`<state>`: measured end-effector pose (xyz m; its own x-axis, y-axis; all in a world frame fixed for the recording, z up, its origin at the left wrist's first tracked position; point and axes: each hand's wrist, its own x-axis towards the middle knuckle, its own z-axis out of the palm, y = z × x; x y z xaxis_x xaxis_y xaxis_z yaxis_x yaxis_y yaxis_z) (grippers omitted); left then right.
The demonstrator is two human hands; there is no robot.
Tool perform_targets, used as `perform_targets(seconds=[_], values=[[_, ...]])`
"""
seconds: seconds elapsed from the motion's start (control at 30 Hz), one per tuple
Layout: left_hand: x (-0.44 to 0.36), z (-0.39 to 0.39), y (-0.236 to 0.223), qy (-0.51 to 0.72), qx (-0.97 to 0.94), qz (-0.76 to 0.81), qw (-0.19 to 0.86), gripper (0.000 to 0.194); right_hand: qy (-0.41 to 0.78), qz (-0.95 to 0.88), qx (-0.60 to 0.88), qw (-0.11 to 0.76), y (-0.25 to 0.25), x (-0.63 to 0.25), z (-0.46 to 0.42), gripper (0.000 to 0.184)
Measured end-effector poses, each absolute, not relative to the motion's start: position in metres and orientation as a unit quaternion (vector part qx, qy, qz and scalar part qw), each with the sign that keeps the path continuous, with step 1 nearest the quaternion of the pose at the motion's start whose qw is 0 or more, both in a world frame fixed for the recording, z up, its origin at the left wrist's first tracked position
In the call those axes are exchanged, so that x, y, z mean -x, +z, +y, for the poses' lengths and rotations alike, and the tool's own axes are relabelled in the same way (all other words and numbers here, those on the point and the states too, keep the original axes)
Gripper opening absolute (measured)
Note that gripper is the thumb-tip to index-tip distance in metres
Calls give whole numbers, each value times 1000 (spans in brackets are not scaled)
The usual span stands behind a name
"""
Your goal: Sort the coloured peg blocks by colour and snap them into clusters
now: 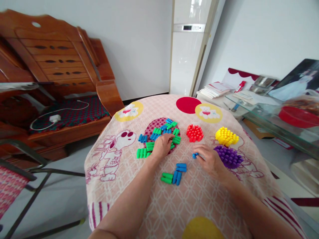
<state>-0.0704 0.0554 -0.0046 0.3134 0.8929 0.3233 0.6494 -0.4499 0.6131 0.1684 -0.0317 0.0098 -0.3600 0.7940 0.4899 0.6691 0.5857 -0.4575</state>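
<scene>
My left hand reaches into a spread of small plastic pegs. Its fingers are pressed together at some green pegs; what they pinch is hidden. My right hand is closed on blue pegs, whose rounded ends poke out at the fingertips. Blue pegs and green pegs lie on their sides in small groups around my left hand. Nearer to me, between my forearms, lie more blue pegs beside a green pair.
Upright clusters of red pegs, yellow pegs and purple pegs stand right of centre on the patterned tablecloth. A wooden bench is at the left. A glass shelf bearing a red bowl is at the right.
</scene>
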Motion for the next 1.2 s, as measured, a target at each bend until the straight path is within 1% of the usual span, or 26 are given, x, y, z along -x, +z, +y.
perform_targets(seconds=[0.1,0.23,0.37,0.47,0.5,0.57,0.63,0.7,0.77,0.83,0.93,1.0,1.07,1.13,1.2], values=[[70,55,-7,336,-783,484,200,34,79,-827,442,340,4,-171,-27,31],[70,50,0,385,-764,477,201,29,98,-816,442,359,4,-171,-28,41],[95,52,18,440,-705,540,135,27,115,-794,488,345,7,-170,-31,36],[133,60,23,418,-639,642,73,34,96,-789,511,328,6,-169,-31,35],[146,63,22,393,-627,671,49,39,88,-792,513,319,5,-169,-31,35],[166,67,17,334,-617,712,40,49,75,-800,518,293,5,-169,-30,36],[177,68,12,284,-616,731,73,48,70,-805,528,261,5,-167,-30,37],[180,68,10,255,-621,733,112,38,73,-806,536,240,6,-166,-30,37],[178,67,12,253,-623,728,136,29,83,-804,537,241,6,-165,-29,39],[174,67,17,277,-617,722,145,25,93,-800,535,255,5,-165,-29,42],[166,67,27,354,-606,695,159,26,96,-790,539,277,4,-167,-29,41],[152,65,32,416,-607,648,197,29,89,-783,543,289,5,-167,-29,39],[130,59,34,459,-624,575,264,32,83,-777,547,300,5,-167,-28,37],[101,50,33,464,-655,496,330,32,78,-771,550,310,6,-167,-27,37],[71,39,30,437,-694,446,358,29,77,-765,557,314,7,-168,-26,39]])
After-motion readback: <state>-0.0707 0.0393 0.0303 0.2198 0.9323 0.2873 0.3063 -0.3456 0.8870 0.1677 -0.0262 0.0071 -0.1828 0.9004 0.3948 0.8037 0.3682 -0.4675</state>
